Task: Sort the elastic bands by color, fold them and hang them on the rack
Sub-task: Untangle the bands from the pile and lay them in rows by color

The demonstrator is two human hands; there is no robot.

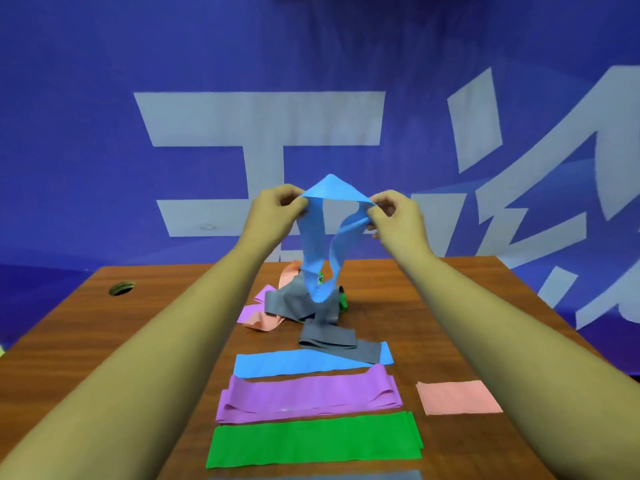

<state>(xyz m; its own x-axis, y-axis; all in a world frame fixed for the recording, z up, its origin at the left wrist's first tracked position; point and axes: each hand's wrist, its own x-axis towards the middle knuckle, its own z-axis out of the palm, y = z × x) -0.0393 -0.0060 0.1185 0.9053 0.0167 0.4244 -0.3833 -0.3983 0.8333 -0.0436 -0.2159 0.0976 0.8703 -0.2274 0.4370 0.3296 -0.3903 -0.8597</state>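
Hands are pinching a blue band [329, 233] above the table [145, 313]: left hand [277, 211] and right hand [394, 216] are gripping its folded, peaked top, while its two creased tails are hanging down, meeting in a loop over the tangled pile [301, 306].

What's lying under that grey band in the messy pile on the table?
Under the grey band, purple and salmon-pink bands poke out to its left, and a bit of green shows at its right. How far they run underneath, or whether more bands lie there, is hidden.
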